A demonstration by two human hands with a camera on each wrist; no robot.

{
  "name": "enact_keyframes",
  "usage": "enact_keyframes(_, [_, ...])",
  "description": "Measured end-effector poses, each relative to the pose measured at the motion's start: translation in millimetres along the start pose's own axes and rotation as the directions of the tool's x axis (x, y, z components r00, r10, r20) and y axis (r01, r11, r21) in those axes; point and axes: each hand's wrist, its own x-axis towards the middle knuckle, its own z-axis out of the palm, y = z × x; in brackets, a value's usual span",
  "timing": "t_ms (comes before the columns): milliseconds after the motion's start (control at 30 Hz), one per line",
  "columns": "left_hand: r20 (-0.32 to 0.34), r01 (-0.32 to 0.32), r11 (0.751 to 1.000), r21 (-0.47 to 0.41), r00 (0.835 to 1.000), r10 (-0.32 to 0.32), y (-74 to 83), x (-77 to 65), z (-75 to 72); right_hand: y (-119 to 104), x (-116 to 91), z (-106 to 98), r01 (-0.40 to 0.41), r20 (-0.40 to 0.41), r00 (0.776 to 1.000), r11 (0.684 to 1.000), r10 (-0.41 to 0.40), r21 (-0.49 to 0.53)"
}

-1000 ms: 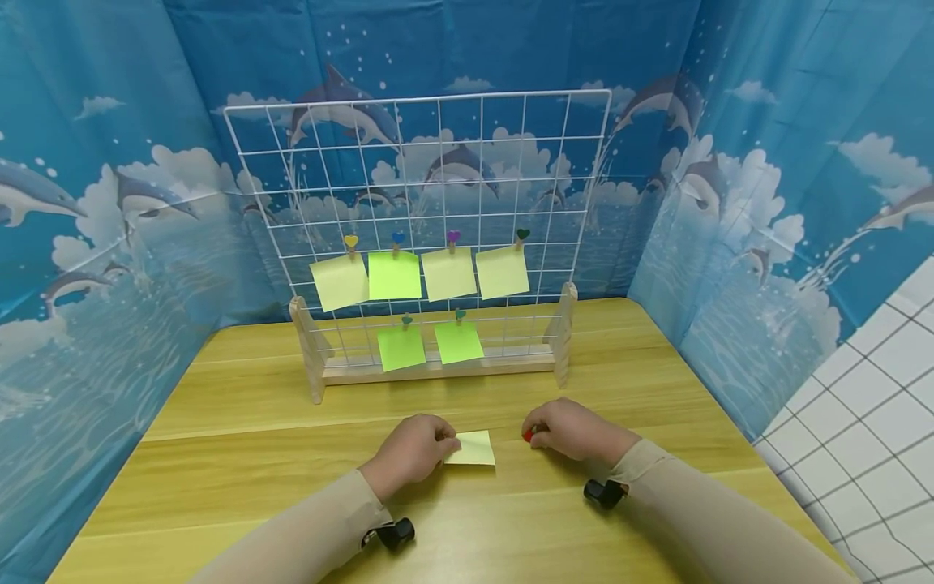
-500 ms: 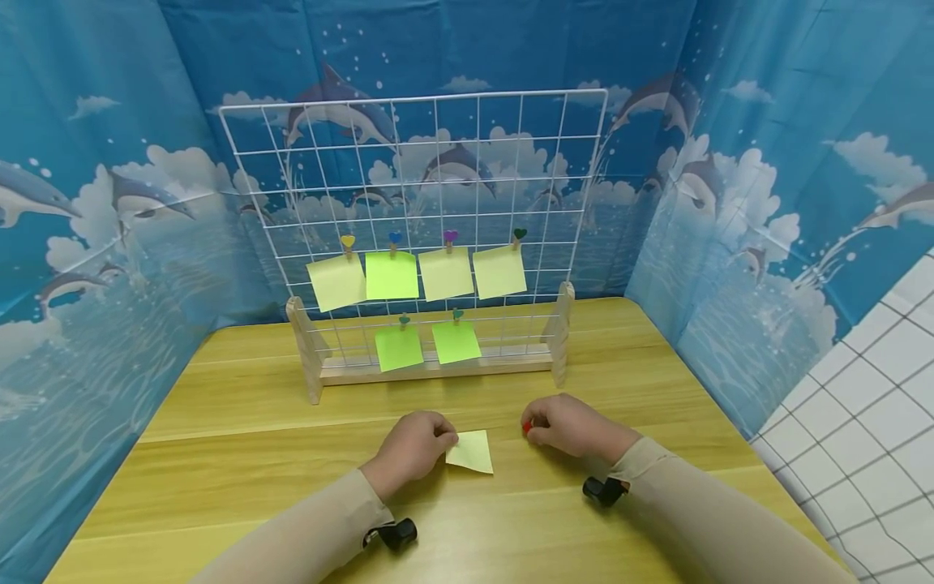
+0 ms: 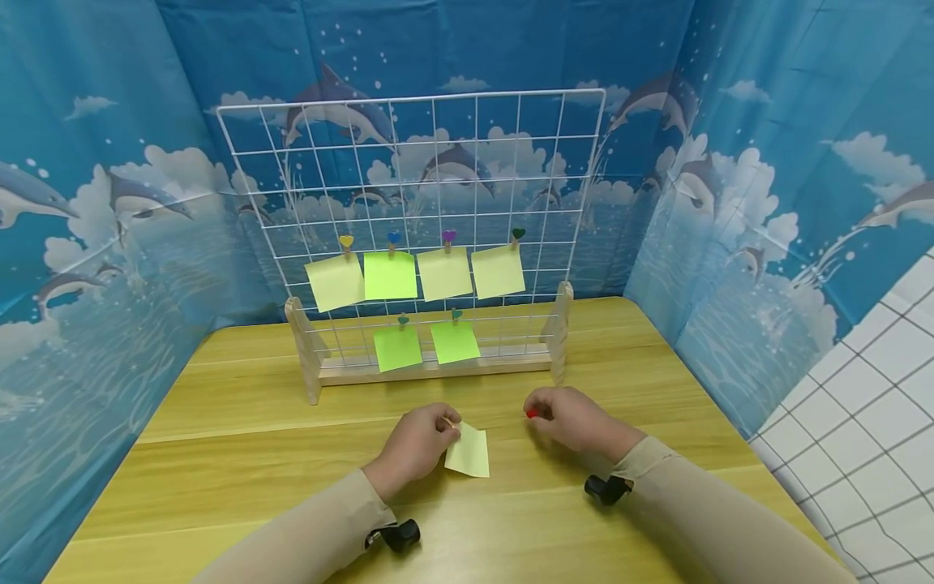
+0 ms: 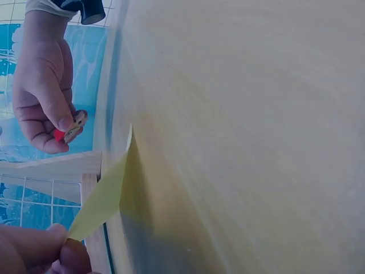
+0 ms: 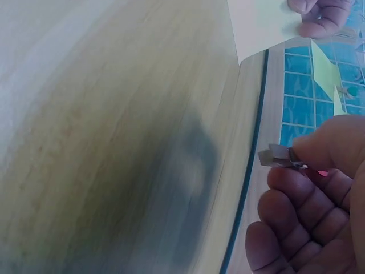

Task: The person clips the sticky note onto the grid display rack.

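Note:
My left hand (image 3: pixel 419 442) pinches a pale yellow sticky note (image 3: pixel 469 451) by its corner between thumb and finger, and the note hangs tilted over the table. To the right, my right hand (image 3: pixel 569 418) holds a small wooden clothespin (image 5: pixel 279 155) with a red decoration (image 3: pixel 532 413) between thumb and forefinger. In the left wrist view the clothespin's wooden end pokes out past the fingertips. Ahead of both hands stands a white wire grid (image 3: pixel 438 182), with pale yellow notes (image 3: pixel 499 272) and green notes (image 3: pixel 390 276) clipped on in two rows by heart-topped clothespins (image 3: pixel 448 238).
The grid is set in a wooden stand (image 3: pixel 438 371) toward the back of the wood-grain table (image 3: pixel 241 454). Blue dolphin-print curtains (image 3: pixel 87 243) enclose the back and sides. A white tiled surface (image 3: pixel 868 405) shows at the right.
Lifted slightly toward the grid, the left hand has turned the sticky note so that it hangs more downward. The right hand has moved a little forward with the clothespin.

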Motion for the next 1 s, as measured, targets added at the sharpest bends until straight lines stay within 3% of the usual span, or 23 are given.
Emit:
enact_keyframes(300, [0.027, -0.008, 0.998, -0.056, 1.000, 0.010, 6.6, 2.0, -3.9, 8.7, 0.6, -2.2, 0.025, -0.073, 0.997, 1.000, -0.025, 0.005])
enact_keyframes(533, [-0.025, -0.049, 0.998, -0.033, 0.999, 0.048, 10.0, 9.4, -5.6, 10.0, -0.4, -8.1, 0.040, -0.108, 0.994, 0.999, -0.036, 0.032])
enact_keyframes(1000, [-0.097, -0.041, 0.997, -0.058, 0.995, 0.035, 27.2, 33.2, -5.5, 9.4, -2.8, -24.7, 0.043, -0.220, 0.975, 0.998, -0.034, 0.040])
